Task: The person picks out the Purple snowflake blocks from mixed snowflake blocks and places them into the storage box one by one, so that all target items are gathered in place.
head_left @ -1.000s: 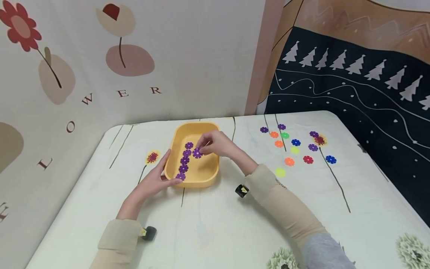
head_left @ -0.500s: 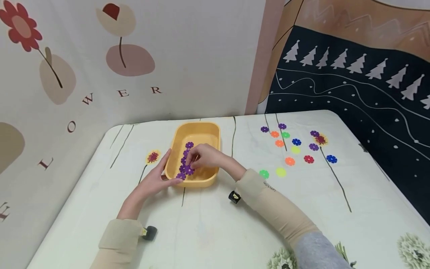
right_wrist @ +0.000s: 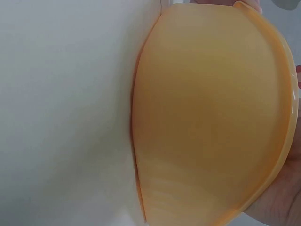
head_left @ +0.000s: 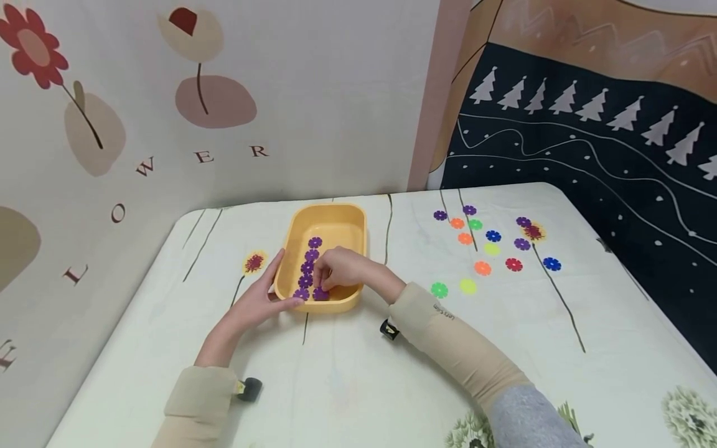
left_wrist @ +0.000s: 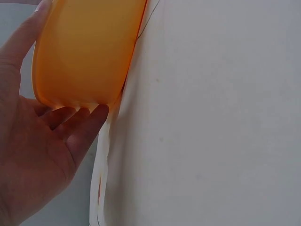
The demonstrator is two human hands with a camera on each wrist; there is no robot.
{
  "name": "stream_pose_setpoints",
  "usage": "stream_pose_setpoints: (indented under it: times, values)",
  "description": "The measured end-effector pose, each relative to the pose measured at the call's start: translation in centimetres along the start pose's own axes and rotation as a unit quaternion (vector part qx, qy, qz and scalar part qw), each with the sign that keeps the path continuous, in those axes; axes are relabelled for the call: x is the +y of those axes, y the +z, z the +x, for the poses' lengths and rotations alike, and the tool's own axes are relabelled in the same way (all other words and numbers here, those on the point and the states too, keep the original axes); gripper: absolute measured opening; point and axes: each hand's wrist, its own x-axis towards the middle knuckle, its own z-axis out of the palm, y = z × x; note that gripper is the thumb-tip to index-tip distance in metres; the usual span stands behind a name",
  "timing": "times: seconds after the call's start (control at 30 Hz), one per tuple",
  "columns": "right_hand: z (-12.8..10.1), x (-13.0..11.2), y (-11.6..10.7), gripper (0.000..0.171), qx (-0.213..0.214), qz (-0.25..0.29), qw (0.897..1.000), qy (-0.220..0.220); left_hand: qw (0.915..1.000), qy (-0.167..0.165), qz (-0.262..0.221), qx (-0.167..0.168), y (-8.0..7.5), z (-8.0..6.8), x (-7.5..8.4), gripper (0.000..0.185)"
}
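Note:
A yellow plastic tray (head_left: 358, 249) stands on the table. My left hand (head_left: 257, 305) holds its near left corner, thumb by the near rim, fingers along the outer left wall. The left wrist view shows those fingertips (left_wrist: 101, 110) against the tray wall (left_wrist: 89, 52). Inside the tray, several purple flower-shaped discs (head_left: 312, 255) form a row along the left side. My right hand (head_left: 344, 267) reaches into the tray and pinches another purple flower-shaped disc (head_left: 320, 294) low at the near end, right of the row. In the right wrist view, the tray wall (right_wrist: 202, 113) hides its fingertips.
Loose flower-shaped discs in several colours lie right of the tray, among them a red disc (head_left: 513, 264), a green disc (head_left: 439, 290) and a blue disc (head_left: 551, 264). A printed cloth (head_left: 336, 386) covers the table. Patterned curtains (head_left: 336, 99) rise behind it.
My right hand has moved toards the near end of the tray with the purple flower-shaped disc, down beside the row's nearest disc. The left hand has stayed at the tray's corner.

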Motion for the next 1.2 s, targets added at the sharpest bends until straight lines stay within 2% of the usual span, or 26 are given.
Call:
stream_pose_setpoints:
  times: [0.4, 0.67, 0.9, 1.2]
  values:
    - [-0.2, 0.0, 0.1, 0.005, 0.023, -0.022, 0.999, -0.005, 1.0000, 0.003, -0.002, 0.001, 0.1, 0.1, -0.1, 0.109]
    - [-0.8, 0.1, -0.8, 0.011, 0.065, 0.042, 0.996, -0.036, 0.9999, 0.010, -0.004, 0.001, 0.1, 0.0, 0.0, 0.109]
    - [-2.1, 0.8, -2.6, 0.013, 0.109, 0.057, 0.991, -0.057, 1.0000, 0.006, -0.006, 0.002, 0.1, -0.1, 0.0, 0.109]
    - [-5.4, 4.0, -6.0, 0.014, 0.171, 0.085, 0.982, 0.003, 0.9999, 0.011, -0.004, 0.003, 0.0, 0.0, 0.2, 0.112]
